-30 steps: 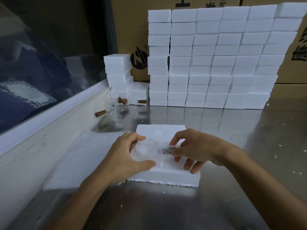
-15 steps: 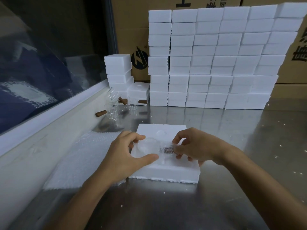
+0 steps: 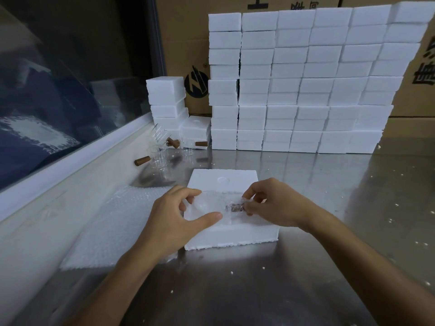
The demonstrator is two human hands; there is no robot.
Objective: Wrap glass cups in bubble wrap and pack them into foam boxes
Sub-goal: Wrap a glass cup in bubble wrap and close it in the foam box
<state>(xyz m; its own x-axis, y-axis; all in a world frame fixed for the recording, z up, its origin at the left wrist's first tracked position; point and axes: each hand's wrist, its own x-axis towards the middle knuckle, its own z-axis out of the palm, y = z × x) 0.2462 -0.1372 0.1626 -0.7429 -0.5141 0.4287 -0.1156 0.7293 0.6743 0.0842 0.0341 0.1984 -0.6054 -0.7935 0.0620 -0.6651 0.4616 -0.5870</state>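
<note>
Left hand curls its fingers round the bubble-wrapped glass cup; right hand pinches the cup's brown handle. The cup sits over, apparently within, a recess of the open foam box on the steel desk.

Packing workshop or warehouse: stacked white foam boxes on steel table, printed cardboard cartons behind the stack.

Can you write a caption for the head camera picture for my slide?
Both hands, left and right, press a bubble-wrapped glass cup into an open foam box.
</note>
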